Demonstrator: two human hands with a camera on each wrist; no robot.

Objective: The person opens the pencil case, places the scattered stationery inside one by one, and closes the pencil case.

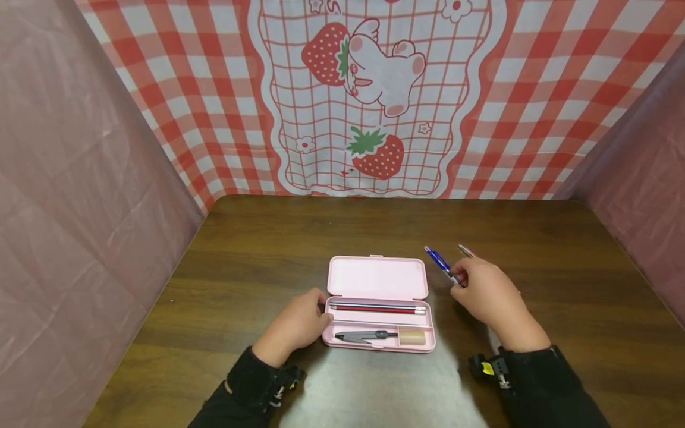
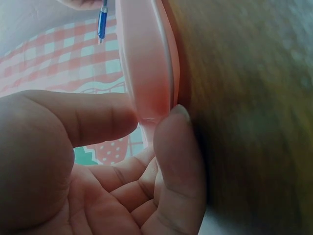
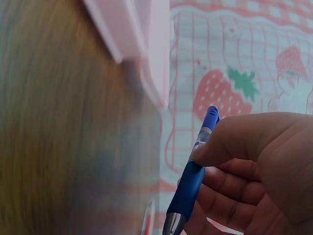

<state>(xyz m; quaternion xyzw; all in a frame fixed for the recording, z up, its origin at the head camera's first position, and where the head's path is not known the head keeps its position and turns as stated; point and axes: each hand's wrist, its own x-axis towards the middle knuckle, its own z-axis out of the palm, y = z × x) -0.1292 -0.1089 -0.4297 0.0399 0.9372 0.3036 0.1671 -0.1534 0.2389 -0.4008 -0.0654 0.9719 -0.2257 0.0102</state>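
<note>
A pink pencil case lies on the table with its lid folded back. In its long compartment are pencils; a grey compass and a tan block fill the front compartments. My left hand holds the case's left end between thumb and fingers, seen closely in the left wrist view. To the right of the case, my right hand pinches a blue pen between thumb and fingers. A second pen shows partly behind that hand, mostly hidden.
The brown wooden table spreads around the case. A red checked cloth with strawberries hangs behind it, and pink fabric hangs at the sides. Some pale thing under the right wrist is mostly covered.
</note>
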